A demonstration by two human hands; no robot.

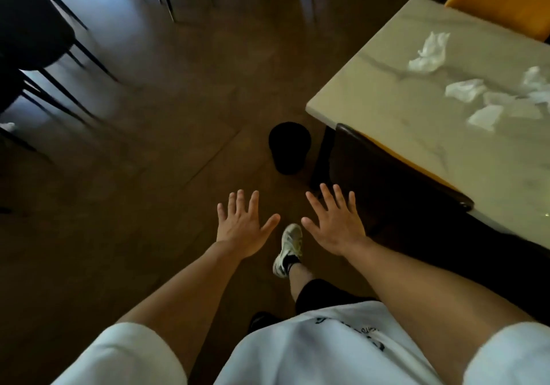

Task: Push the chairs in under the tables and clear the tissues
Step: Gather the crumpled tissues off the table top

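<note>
Several crumpled white tissues [465, 89] lie scattered on a pale marble table [387, 107] at the right. A dark chair with a yellow seat [395, 161] is tucked in against the table's near edge. Another yellow chair [506, 0] stands at the table's far side. My left hand [242, 224] and my right hand [333, 221] are stretched out over the floor, palms down, fingers spread, holding nothing. Both hands are left of the table and touch nothing.
A small black bin [289, 148] stands on the brown floor by the table's corner leg. Dark chairs with thin black legs [38, 42] fill the upper left. A bit of white paper [7, 126] lies at the far left edge. My white shoe [288, 249] steps forward.
</note>
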